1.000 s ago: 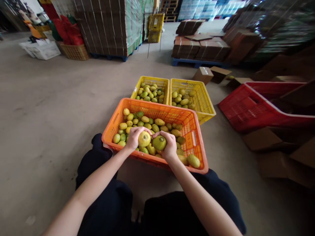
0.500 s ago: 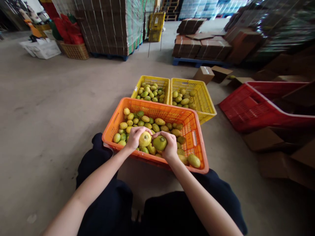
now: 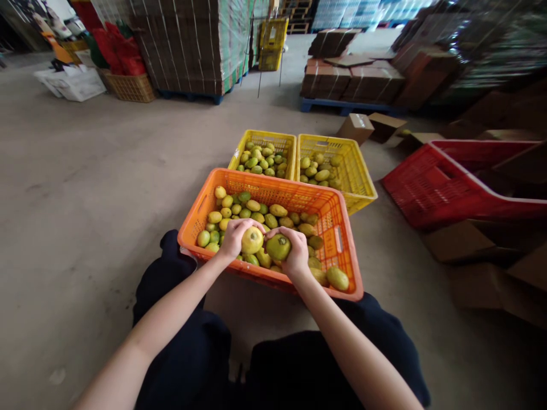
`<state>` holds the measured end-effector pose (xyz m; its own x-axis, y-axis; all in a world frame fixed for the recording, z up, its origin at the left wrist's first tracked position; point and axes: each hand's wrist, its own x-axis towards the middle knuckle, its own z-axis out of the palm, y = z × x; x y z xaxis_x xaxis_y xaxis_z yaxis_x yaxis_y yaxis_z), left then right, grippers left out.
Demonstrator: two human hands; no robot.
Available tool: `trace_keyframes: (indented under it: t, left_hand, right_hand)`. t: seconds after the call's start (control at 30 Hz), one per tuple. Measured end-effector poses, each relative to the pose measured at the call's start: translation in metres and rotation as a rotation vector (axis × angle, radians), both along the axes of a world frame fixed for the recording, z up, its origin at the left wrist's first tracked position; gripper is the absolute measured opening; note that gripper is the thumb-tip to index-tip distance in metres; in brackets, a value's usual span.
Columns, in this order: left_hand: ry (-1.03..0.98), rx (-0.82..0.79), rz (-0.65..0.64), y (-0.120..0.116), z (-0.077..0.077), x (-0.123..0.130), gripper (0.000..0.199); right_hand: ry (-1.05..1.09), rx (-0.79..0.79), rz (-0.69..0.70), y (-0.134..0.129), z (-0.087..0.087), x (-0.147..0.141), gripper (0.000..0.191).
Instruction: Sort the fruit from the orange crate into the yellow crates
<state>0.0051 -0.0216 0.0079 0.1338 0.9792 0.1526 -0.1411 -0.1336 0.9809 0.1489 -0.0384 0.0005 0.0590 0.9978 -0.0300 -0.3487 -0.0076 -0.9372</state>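
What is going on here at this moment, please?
A person's left hand holds a round yellow fruit, and the right hand holds a round green fruit. Both are above an orange plastic crate containing yellow and green fruits. Just beyond it, two yellow plastic crates with more fruit stand side by side.

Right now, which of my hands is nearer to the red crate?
Your right hand. It holds a green fruit over the orange crate, to the left of the red crate. Your left hand, around a yellow fruit, is farther left.
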Motion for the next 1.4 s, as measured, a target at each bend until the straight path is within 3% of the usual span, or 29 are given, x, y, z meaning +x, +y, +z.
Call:
trace_keyframes:
  t: [0.17,0.37,0.47,0.63,0.9,1.03,1.13,1.23,1.4]
  left_hand:
    - [-0.060,-0.137,0.012,0.005,-0.006,0.003,0.036]
    - [-0.393,-0.718,-0.038,0.017,-0.003,0.003,0.045]
    - [-0.519,-0.864,-0.015,0.018,0.001,0.001,0.043]
    - [-0.543,-0.865,0.074,0.020,0.000,0.000,0.030]
    - [-0.498,-0.940,0.034,0.023,-0.006,-0.005,0.047]
    - [-0.547,-0.903,-0.004,0.021,-0.001,-0.004,0.040]
    - [-0.588,-0.885,0.045,0.022,-0.001,-0.003,0.039]
    - [-0.662,-0.885,0.066,0.022,-0.004,-0.004,0.039]
    - [-0.771,-0.831,-0.037,0.020,-0.001,-0.003,0.039]
  right_hand:
    - [0.086,-0.067,-0.021,0.002,0.000,-0.002,0.026]
    - [0.418,-0.393,0.067,0.011,0.009,0.000,0.019]
    - [0.507,-0.482,0.061,0.015,0.013,0.005,0.016]
    - [0.553,-0.510,0.072,0.018,0.011,0.011,0.008]
    - [0.566,-0.498,0.121,0.018,0.004,0.012,0.013]
    - [0.590,-0.529,0.056,0.018,0.002,0.009,0.029]
    - [0.605,-0.524,-0.015,0.021,-0.003,0.007,0.036]
    - [0.581,-0.500,-0.014,0.024,-0.009,0.008,0.032]
    - [0.623,-0.512,-0.049,0.025,-0.012,0.009,0.025]
